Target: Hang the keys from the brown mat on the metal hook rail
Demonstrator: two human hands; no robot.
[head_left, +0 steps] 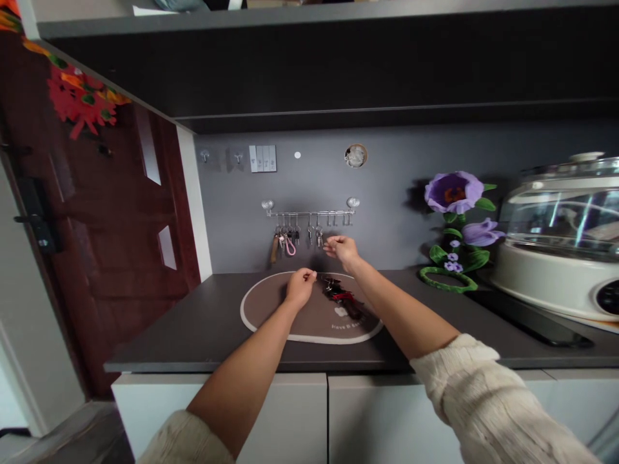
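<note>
My right hand (342, 250) is raised in front of the back panel, its fingers curled together just right of a hanging bunch of keys (320, 238). Whether the fingertips touch those keys or hold something small, I cannot tell. Lower down, over the brown oval mat (261, 308), my left hand (300, 288) is closed in a pinch; what it holds is too small to name. A hook rail (314, 213) carries several key sets, one with a pink loop (290, 247). On the mat, between my forearms, lies a dark and red pile of keys (341, 295).
Purple artificial flowers (454, 193) with a green ring base stand to the right. Beyond them are a white appliance with a clear cover (556, 264) and a black phone-like slab (532, 319). A dark shelf (309, 71) overhangs the counter (193, 322). A red-brown door (120, 258) is at left.
</note>
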